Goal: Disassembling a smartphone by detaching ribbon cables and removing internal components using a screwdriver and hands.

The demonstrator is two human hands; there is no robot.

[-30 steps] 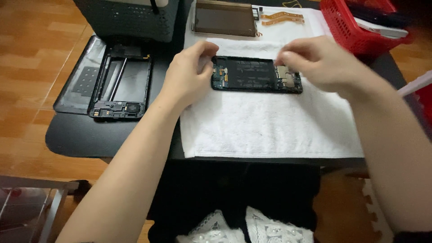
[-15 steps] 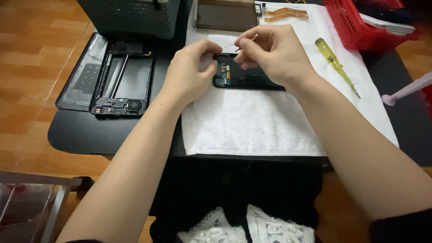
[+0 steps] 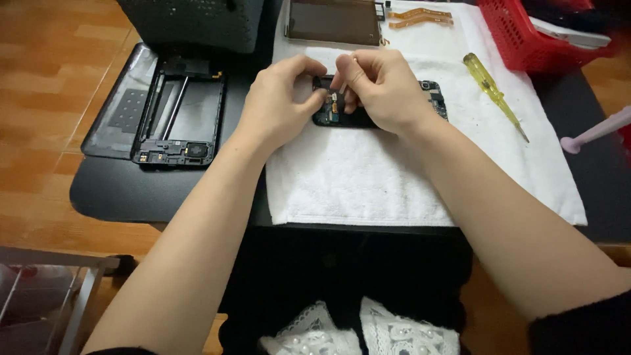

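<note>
Both hands meet over an opened phone [image 3: 430, 98] lying on a white towel [image 3: 394, 177] near the table's far edge. The left hand [image 3: 279, 105] pinches the phone's left end, while the right hand [image 3: 381, 89] grips a thin tool whose tip touches the phone's inner parts. A yellow screwdriver [image 3: 493, 92] lies on the towel toward its right edge.

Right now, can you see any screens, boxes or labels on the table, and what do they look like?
Phone screen panel: top middle, at the far edge of the white towel; flat dark rectangle, switched off.
Opened phone: on the towel under both hands; black, insides showing, no lit screen.
Phone back frame: left on the black table; dark and hollow.
No boxes or labels that I can make out.
</note>
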